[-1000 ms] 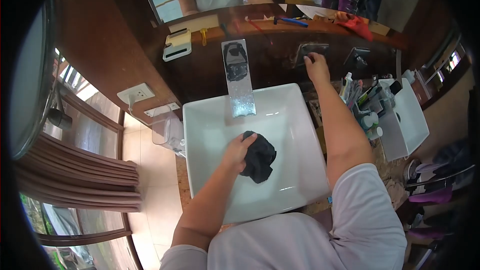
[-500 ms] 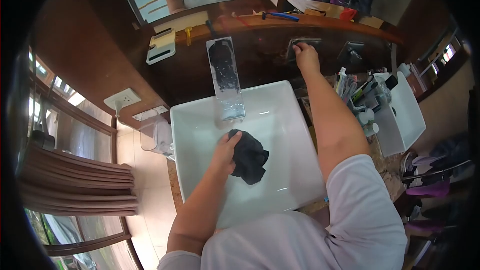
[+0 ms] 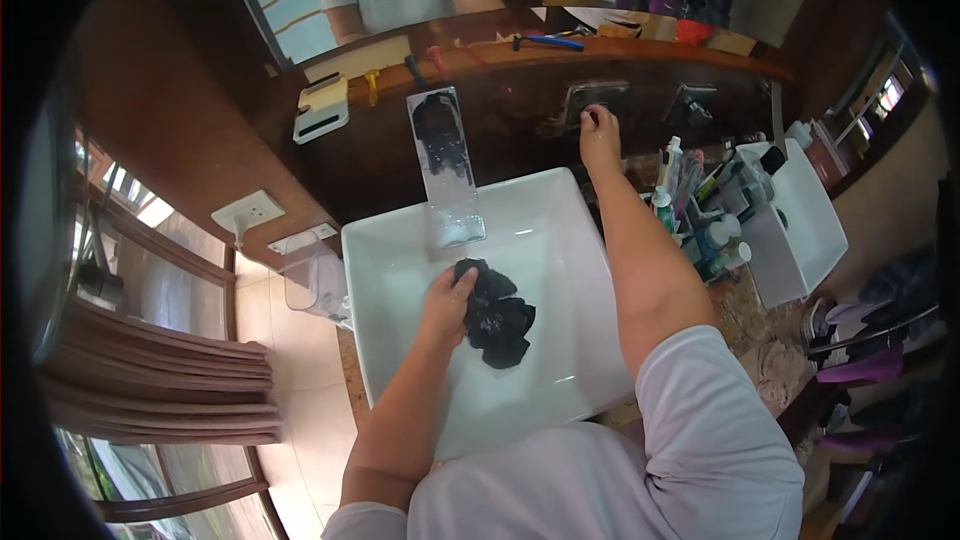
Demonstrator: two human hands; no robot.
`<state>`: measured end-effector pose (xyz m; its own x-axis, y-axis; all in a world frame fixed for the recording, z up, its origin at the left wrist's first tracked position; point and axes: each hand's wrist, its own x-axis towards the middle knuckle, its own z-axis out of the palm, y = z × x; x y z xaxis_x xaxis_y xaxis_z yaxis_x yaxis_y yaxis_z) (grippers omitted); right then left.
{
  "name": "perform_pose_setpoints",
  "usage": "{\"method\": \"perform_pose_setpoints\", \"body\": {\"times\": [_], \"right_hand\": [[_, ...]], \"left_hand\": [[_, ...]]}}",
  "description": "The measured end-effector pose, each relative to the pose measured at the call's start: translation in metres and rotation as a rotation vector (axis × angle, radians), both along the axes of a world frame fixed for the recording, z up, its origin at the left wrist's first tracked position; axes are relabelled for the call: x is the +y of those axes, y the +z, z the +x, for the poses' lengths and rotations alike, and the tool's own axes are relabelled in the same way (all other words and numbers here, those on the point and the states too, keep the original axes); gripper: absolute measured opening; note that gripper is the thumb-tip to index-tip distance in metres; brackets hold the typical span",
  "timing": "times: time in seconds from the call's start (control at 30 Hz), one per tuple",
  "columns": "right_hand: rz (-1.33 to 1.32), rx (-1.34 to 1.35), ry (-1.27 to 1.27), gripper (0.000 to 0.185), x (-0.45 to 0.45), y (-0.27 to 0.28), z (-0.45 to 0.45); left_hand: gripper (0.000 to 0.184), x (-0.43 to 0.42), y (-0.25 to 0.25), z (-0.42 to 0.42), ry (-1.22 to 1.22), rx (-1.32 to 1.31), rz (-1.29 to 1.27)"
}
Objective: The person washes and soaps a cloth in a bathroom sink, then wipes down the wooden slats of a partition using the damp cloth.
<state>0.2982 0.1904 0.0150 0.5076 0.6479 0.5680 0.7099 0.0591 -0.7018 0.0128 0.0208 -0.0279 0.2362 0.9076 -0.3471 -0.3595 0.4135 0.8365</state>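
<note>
My left hand [image 3: 447, 308] is closed around the left edge of a bunched black cloth [image 3: 500, 325], which looks wet and lies over the white sink [image 3: 590, 340]. Above the cloth, a flat metal spout [image 3: 447, 165] reaches over the basin from the back wall. My right hand [image 3: 600, 140] is at a square wall plate [image 3: 597, 93] behind the sink, its fingers pinched together. What those fingers grip, if anything, is too small to make out.
Tubes and bottles [image 3: 715, 235] crowd the counter at the right, beside a white bin [image 3: 800, 230]. A clear container [image 3: 312, 275] stands left of the sink. On the back ledge lies a blue-handled item [image 3: 550, 42]. A second wall fixture [image 3: 692, 103] is further right.
The cloth has changed shape, its folds now more separated, and looks wetter on top. My left hand keeps its hold. My right hand remains at the wall plate while the view has shifted.
</note>
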Motion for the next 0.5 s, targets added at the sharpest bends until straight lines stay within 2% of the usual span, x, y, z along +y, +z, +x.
{"method": "perform_pose_setpoints", "body": {"times": [0.1,0.13,0.17,0.2,0.27,0.3,0.37,0.47,0.5], "right_hand": [[0.218,0.032,-0.169,0.027,-0.018,-0.002,-0.034],[0.248,0.057,0.012,0.025,-0.041,0.006,-0.054],[0.277,0.087,0.193,0.023,-0.070,0.012,-0.077],[0.078,0.309,0.389,0.021,-0.103,0.013,-0.103],[-0.058,0.602,0.682,0.022,-0.144,-0.031,-0.135],[-0.318,0.574,0.740,0.020,-0.159,-0.035,-0.146],[-0.698,1.079,0.877,0.022,-0.176,-0.030,-0.158],[-0.489,0.157,0.894,0.025,-0.214,-0.002,-0.197],[-0.494,0.108,0.853,0.027,-0.214,-0.007,-0.200]], "left_hand": [[0.022,0.001,0.003,-0.003,-0.044,0.273,0.137],[0.026,0.000,0.004,-0.003,-0.067,0.383,0.194],[0.029,-0.003,0.012,0.001,-0.077,0.345,0.202],[0.033,-0.006,0.021,0.003,-0.085,0.309,0.213],[0.028,-0.002,0.009,-0.006,-0.091,0.092,0.151],[0.028,-0.004,0.016,-0.007,0.011,-0.032,0.092],[0.027,-0.010,0.036,-0.006,0.205,-0.282,-0.014],[0.027,-0.004,-0.041,-0.015,0.305,-0.371,-0.082],[0.028,-0.007,-0.038,-0.014,0.316,-0.344,-0.136]]}}
